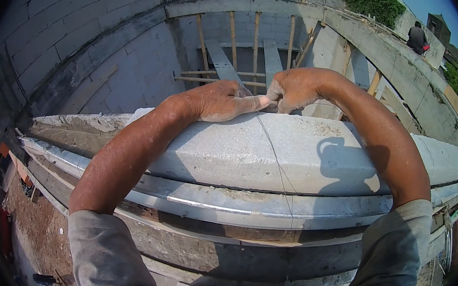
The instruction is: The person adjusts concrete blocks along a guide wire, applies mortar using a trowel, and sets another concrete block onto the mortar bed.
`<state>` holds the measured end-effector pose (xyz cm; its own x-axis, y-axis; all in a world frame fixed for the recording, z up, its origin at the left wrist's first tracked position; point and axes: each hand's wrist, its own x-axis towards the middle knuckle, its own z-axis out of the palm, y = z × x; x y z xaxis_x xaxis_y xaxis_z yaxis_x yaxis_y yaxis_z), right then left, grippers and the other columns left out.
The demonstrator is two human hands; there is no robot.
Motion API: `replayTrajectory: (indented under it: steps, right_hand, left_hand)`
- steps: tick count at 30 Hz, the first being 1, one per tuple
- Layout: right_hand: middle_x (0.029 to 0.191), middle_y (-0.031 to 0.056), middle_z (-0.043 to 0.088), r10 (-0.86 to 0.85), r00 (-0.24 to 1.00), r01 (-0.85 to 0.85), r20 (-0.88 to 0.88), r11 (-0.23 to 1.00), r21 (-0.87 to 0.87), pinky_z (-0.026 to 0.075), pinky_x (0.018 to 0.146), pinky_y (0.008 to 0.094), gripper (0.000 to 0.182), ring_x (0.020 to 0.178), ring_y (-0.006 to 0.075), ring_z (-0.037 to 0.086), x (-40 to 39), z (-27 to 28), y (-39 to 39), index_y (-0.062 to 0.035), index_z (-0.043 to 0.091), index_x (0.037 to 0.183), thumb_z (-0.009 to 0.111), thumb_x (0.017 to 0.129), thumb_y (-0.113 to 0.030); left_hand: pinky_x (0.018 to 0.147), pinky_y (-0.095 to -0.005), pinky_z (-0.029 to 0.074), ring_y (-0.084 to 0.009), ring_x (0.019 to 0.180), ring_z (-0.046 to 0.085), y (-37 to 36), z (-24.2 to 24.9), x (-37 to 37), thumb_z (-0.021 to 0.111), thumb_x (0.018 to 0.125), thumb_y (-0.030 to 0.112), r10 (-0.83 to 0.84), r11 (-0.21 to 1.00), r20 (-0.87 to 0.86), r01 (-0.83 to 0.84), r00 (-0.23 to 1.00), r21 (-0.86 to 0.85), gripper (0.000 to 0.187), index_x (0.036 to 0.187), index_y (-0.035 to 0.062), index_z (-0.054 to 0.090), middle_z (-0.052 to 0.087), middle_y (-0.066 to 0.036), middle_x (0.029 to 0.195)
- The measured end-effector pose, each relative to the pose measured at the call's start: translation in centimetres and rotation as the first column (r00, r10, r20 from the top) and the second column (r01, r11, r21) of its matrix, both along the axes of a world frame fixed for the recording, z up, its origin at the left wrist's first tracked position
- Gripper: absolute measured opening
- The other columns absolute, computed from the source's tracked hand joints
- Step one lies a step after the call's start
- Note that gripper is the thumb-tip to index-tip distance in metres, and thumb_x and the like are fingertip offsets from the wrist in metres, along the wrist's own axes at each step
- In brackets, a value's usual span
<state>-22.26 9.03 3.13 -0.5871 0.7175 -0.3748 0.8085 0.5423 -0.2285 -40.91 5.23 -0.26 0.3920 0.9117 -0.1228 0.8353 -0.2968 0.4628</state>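
Observation:
A long pale block (256, 145) lies lengthwise across the top of the wall in front of me. Over its face runs a thin dark string (275, 153), which drops past the front edge and rises to my fingers. My left hand (226, 103) rests by the block's far upper edge, thumb and fingers pinched together at the string's end. Touching it from the other side, my right hand (294, 91) is closed, its fingers curled down at the same spot. The fingers hide the exact place where the string is gripped. Both hands look dusty.
Below the block run a shiny metal-edged strip (267, 204) and a rough concrete ledge (261, 264). Beyond lies a deep walled space with bamboo poles (256, 43) and planks (221, 59). Dirt ground (40, 218) shows far below left. Another person (417, 38) sits on the far right wall.

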Motion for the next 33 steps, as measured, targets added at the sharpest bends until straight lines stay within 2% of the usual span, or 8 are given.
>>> replayTrajectory:
  steps: [3, 6, 9, 15, 18, 25, 29, 33]
  right_hand:
    - [0.082, 0.0100, 0.068, 0.052, 0.999, -0.052, -0.014, 0.999, 0.000, 0.044, 0.068, 0.0335, 0.029, 0.073, 0.0196, 0.060, 0.3, 0.0, 0.0, -0.0005, 0.068, 0.093, 0.066, 0.066, -0.011]
    - [0.086, 0.0120, 0.068, 0.114, 0.992, -0.111, -0.053, 0.992, 0.056, 0.046, 0.074, 0.0342, 0.031, 0.080, 0.0220, 0.062, 0.1, 0.3, -0.9, -0.0009, 0.067, 0.096, 0.064, 0.067, -0.011]
    - [0.094, 0.0128, 0.067, 0.098, 0.987, -0.082, -0.129, 0.989, 0.125, 0.045, 0.080, 0.0350, 0.029, 0.087, 0.0234, 0.061, 0.4, -0.1, -1.5, -0.0036, 0.067, 0.095, 0.063, 0.068, -0.011]
    - [0.079, 0.0066, 0.061, 0.256, 0.922, -0.235, -0.289, 0.966, 0.104, 0.042, 0.071, 0.0345, 0.017, 0.075, 0.0207, 0.056, 1.0, -1.7, 0.3, -0.0015, 0.064, 0.084, 0.061, 0.068, -0.006]
    - [0.082, 0.0096, 0.064, 0.315, 0.913, -0.260, -0.260, 0.939, 0.226, 0.045, 0.071, 0.0352, 0.020, 0.075, 0.0214, 0.058, 0.7, -1.2, -0.7, -0.0026, 0.069, 0.091, 0.062, 0.073, -0.004]
    - [0.071, 0.0118, 0.062, 0.470, 0.845, -0.317, -0.253, 0.823, 0.471, 0.045, 0.063, 0.0354, 0.012, 0.064, 0.0202, 0.058, 0.0, -1.6, -1.7, 0.0002, 0.068, 0.081, 0.066, 0.071, -0.006]
    - [0.054, 0.0114, 0.058, 0.312, 0.887, -0.135, -0.341, 0.881, 0.454, 0.041, 0.049, 0.0335, 0.010, 0.047, 0.0152, 0.050, -0.3, -2.0, -1.0, 0.0007, 0.064, 0.066, 0.068, 0.066, -0.009]
    - [0.053, 0.0063, 0.053, 0.109, 0.947, 0.023, -0.301, 0.915, 0.404, 0.035, 0.049, 0.0294, 0.011, 0.051, 0.0116, 0.045, -1.0, -2.0, -1.0, 0.0026, 0.059, 0.059, 0.066, 0.062, -0.005]
  left_hand:
    - [0.084, -0.0463, 0.048, -0.0351, 0.096, 0.062, -0.8, 0.8, 0.2, 0.037, 0.078, 0.076, 0.038, 0.993, 0.022, -0.035, 0.999, -0.116, 0.086, 0.108, -0.0006, 0.065, 0.058, -0.025, 0.113]
    - [0.086, -0.0474, 0.047, -0.0370, 0.101, 0.060, -1.0, 0.5, -0.3, 0.038, 0.077, 0.077, -0.094, 0.995, 0.030, 0.093, 0.995, 0.022, 0.088, 0.111, -0.0001, 0.063, 0.058, -0.025, 0.115]
    - [0.091, -0.0487, 0.044, -0.0383, 0.110, 0.055, -0.7, 0.8, -0.3, 0.038, 0.077, 0.077, -0.089, 0.993, 0.027, 0.091, 0.996, -0.080, 0.088, 0.114, 0.0005, 0.062, 0.059, -0.026, 0.111]
    - [0.090, -0.0490, 0.044, -0.0400, 0.111, 0.054, 0.9, -0.6, -0.8, 0.042, 0.071, 0.081, -0.062, 0.998, 0.021, 0.062, 0.998, -0.012, 0.096, 0.116, -0.0020, 0.060, 0.058, -0.028, 0.112]
    - [0.090, -0.0479, 0.045, -0.0395, 0.109, 0.055, 0.5, -0.4, -0.9, 0.045, 0.068, 0.082, -0.081, 0.997, -0.028, 0.081, 0.996, -0.015, 0.099, 0.116, -0.0033, 0.059, 0.059, -0.027, 0.109]
    - [0.093, -0.0508, 0.042, -0.0402, 0.111, 0.054, -0.6, 0.6, -1.2, 0.052, 0.061, 0.084, -0.168, 0.979, 0.036, 0.171, 0.985, -0.107, 0.101, 0.113, -0.0022, 0.061, 0.059, -0.027, 0.112]
    - [0.093, -0.0496, 0.042, -0.0387, 0.111, 0.054, 0.0, 0.0, -1.2, 0.056, 0.061, 0.081, -0.166, 0.983, 0.042, 0.169, 0.985, -0.074, 0.095, 0.108, -0.0017, 0.065, 0.060, -0.025, 0.109]
    - [0.090, -0.0474, 0.044, -0.0381, 0.106, 0.056, 0.0, 0.3, -1.1, 0.059, 0.061, 0.078, -0.123, 0.991, -0.006, 0.122, 0.992, -0.059, 0.089, 0.106, 0.0013, 0.067, 0.063, -0.021, 0.107]
